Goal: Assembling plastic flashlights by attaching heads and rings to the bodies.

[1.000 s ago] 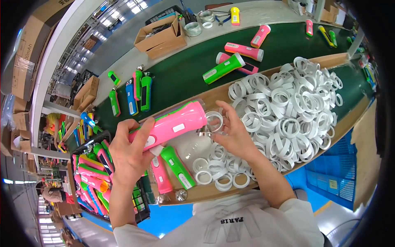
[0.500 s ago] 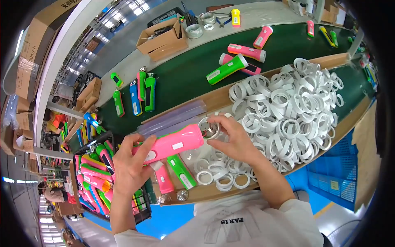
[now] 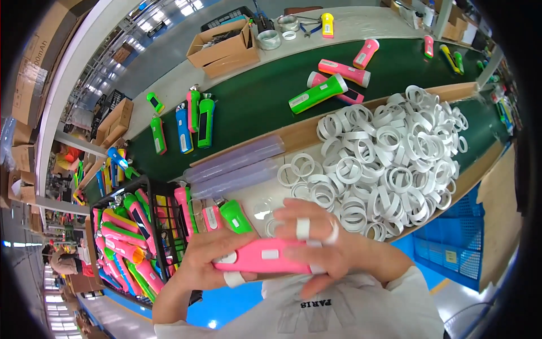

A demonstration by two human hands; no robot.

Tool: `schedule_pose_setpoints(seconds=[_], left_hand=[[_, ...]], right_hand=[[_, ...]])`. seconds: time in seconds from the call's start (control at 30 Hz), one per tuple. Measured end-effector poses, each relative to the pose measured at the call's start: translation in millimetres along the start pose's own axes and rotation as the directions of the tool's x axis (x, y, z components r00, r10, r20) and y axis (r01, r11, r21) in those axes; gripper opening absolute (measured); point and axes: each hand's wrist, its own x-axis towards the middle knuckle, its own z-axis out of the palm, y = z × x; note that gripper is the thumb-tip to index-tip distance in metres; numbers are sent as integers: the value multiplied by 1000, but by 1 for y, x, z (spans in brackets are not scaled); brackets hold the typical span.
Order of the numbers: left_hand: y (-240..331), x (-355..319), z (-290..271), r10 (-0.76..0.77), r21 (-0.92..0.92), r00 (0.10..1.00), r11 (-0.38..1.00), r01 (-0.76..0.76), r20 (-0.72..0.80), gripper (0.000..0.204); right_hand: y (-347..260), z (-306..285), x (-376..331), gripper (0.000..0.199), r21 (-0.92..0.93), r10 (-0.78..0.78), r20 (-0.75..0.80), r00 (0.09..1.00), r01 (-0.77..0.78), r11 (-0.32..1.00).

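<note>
1. Closest to us, we see a pink flashlight [image 3: 265, 257] held lying sideways just above the white shirt, near the lower middle of the view.
2. Our left hand [image 3: 206, 263] is curled around its left end; the taped thumb sits under the body, and the palm hides that end.
3. Our right hand [image 3: 327, 248] is closed over the right end, fingers wrapped with white tape. We cannot tell what the head of the flashlight looks like, because the fingers cover it.
4. Just beyond the hands, a green flashlight [image 3: 234, 216] and two pink ones lie on the wooden tray [image 3: 451, 90], partly cut off by our knuckles.
5. Clear lens discs beside them are hard to make out.
6. To the right, a heap of white rings [image 3: 395, 152] fills the tray.
7. To the left, a black crate [image 3: 161, 226] holds more flashlights, blurred at the rim.
8. Farther off, the green conveyor belt [image 3: 265, 96] carries scattered flashlights, and a cardboard box [image 3: 223, 48] stands behind it.
</note>
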Motion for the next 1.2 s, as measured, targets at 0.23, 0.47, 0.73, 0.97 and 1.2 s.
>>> schedule_pose_setpoints(seconds=[0.23, 0.47, 0.73, 0.97, 1.2], left_hand=[[-22, 30, 33, 163, 888, 987, 451, -88, 15, 55], [-13, 15, 33, -23, 205, 988, 977, 54, -151, 67], [-40, 41, 46, -77, 351, 973, 924, 152, -217, 59], [-19, 60, 55, 30, 701, 999, 713, -4, -25, 58], [-24, 43, 39, -280, -144, 958, 948, 285, 57, 58]], right_hand=[[64, 2, -12, 51, 289, 890, -36, 454, -848, 444], [33, -7, -12, 54, 50, 574, -156, 804, -574, 817], [62, -22, -3, 55, 547, 921, -84, 379, -755, 361], [90, -29, -37, 41, 664, 982, 39, 183, -739, 111], [38, -45, -11, 47, -202, 347, -101, 932, -361, 910]])
